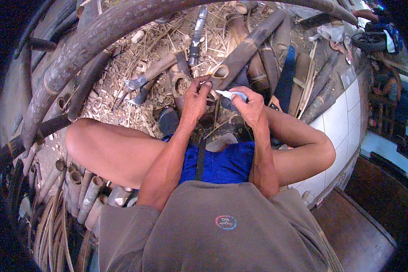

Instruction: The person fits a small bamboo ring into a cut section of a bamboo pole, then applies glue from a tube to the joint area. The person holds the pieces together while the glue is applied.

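A dark bamboo tube (251, 45) slants from the upper right down toward me, with an oval, pale-edged hole (221, 71) cut near its near end. My left hand (196, 100) is closed at that end, thumb and fingers pinched on its edge; the exact grip is partly hidden. In my right hand (250, 106), fingers wrapped round it, is a small white squeeze bottle (239, 95). Its narrow nozzle (221, 92) points left, just below the tube's end and close to my left fingers.
Wood chips (122, 90) cover the ground ahead. A hatchet (136, 81), another metal-headed tool (140, 96) and a cut bamboo piece (181, 81) lie left of my hands. A blue saw (286, 77) lies to the right, beside white tiles (337, 131). A large curved bamboo pole (81, 54) arches across the left and top.
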Action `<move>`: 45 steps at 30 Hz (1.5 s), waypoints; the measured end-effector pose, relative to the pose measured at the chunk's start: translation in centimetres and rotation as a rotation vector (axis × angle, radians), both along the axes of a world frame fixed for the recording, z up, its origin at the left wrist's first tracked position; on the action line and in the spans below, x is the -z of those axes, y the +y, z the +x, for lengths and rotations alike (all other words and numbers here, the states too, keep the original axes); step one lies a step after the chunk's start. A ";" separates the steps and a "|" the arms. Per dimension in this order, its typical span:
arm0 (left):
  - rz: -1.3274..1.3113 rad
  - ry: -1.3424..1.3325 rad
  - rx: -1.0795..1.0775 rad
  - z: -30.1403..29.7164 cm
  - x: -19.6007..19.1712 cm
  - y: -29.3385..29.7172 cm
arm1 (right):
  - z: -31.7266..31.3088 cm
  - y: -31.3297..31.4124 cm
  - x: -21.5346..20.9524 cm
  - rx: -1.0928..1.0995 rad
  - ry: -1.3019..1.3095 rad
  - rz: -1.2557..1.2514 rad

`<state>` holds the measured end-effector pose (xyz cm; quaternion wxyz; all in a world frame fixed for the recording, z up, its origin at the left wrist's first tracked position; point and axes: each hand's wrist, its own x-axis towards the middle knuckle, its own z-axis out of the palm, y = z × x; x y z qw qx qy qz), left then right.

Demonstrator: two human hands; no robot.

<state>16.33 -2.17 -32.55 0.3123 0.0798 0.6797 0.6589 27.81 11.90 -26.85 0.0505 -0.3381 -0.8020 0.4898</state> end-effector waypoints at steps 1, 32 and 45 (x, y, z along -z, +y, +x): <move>-0.006 0.012 0.004 0.0 0.1 0.0 | 0.0 0.0 -0.1 -0.013 0.007 0.009; -0.005 -0.035 -0.016 0.1 0.3 0.1 | -0.9 1.2 0.7 0.155 0.005 0.238; 0.032 -0.115 -0.042 0.3 0.1 0.2 | -0.5 0.8 -0.1 0.054 -0.033 0.033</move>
